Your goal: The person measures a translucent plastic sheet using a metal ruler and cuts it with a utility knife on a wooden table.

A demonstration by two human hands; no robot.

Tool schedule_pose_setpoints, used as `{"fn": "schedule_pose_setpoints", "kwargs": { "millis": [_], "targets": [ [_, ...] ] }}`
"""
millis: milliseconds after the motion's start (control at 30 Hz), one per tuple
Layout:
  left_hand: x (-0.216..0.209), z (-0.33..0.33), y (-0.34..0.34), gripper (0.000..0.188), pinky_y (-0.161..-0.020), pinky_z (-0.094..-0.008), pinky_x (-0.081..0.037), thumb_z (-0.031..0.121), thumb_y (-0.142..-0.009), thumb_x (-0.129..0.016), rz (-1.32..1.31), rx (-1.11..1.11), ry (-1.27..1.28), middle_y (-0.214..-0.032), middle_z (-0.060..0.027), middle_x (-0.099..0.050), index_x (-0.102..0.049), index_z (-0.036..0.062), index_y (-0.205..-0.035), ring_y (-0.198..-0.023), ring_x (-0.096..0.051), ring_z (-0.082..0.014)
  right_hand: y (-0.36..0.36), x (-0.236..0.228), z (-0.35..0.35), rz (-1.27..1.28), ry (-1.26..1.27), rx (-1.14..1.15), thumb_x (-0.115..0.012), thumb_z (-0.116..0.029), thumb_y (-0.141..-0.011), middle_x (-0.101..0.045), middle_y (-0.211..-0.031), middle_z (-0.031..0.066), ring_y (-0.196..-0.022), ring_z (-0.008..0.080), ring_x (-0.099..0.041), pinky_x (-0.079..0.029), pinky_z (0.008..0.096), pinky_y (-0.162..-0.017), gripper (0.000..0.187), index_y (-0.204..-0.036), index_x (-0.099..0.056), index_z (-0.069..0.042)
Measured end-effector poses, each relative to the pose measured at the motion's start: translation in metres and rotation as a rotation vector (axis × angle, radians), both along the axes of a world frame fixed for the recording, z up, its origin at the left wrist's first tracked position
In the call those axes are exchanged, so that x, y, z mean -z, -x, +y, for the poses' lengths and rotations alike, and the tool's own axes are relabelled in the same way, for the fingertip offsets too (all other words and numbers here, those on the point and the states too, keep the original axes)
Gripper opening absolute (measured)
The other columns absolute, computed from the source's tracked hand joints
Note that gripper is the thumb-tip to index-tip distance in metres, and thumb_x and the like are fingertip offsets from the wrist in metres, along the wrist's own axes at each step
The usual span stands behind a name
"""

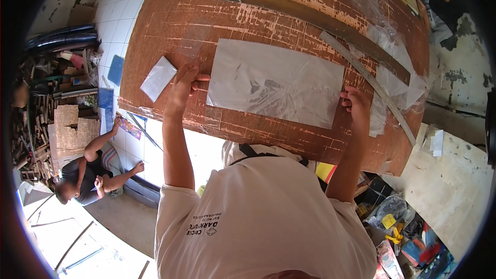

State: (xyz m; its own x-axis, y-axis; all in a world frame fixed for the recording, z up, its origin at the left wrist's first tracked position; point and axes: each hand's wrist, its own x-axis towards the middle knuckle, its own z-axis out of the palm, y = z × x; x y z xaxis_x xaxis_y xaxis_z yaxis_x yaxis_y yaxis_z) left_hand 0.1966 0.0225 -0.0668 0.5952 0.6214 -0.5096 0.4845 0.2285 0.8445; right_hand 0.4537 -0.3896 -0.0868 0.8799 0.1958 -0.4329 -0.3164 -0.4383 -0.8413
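Note:
A translucent whitish plastic sheet [274, 82] lies before me on the worn brown table [170, 31], wrinkled and shiny in its middle. My left hand [184, 85] is at its left edge, one finger stretched toward the sheet and the others loosely bent apart. At the opposite edge is my right hand [356, 102], fingers loosely curled and apart, their tips at the border of the sheet. Neither hand visibly grips it. Just left of my left hand rests a small folded white packet [158, 78].
A long dark metal strip [310, 18] and a thinner ruler-like strip [369, 77] lie across the table's far and right side. Crumpled clear plastic [395, 54] is under them. A person [95, 175] sits on the floor at left; another person [439, 13] is at far right.

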Motion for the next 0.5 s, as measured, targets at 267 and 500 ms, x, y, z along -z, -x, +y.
{"fn": "schedule_pose_setpoints", "kwargs": {
  "millis": [267,500],
  "targets": [
    [-0.004,-0.004,0.002,0.050,-0.064,-0.0234,-0.038,0.038,-0.101,-0.049,0.025,0.054,-0.064,-0.099,-0.0065,-0.074,-0.055,0.0033,-0.136,-0.070,-0.048,-0.0063,0.001,0.002,0.001,-0.008,-0.009,0.000,-0.058,-0.016,-0.093,-0.077,-0.096,0.0036,-0.071,0.0068,-0.061,-0.045,0.0246,-0.067,0.028,-0.116,-0.072,-0.007],
    [0.003,-0.004,-0.001,0.050,-0.062,-0.0228,-0.038,0.036,-0.100,-0.050,0.007,0.046,-0.062,-0.100,-0.0078,-0.075,-0.054,0.0010,-0.135,-0.070,-0.048,-0.0056,0.004,0.013,-0.006,-0.076,-0.035,-0.062,-0.060,-0.022,-0.097,-0.075,-0.099,0.0020,-0.077,0.0080,-0.062,-0.045,0.0262,-0.072,0.028,-0.120,-0.072,-0.009]
  ]
}}
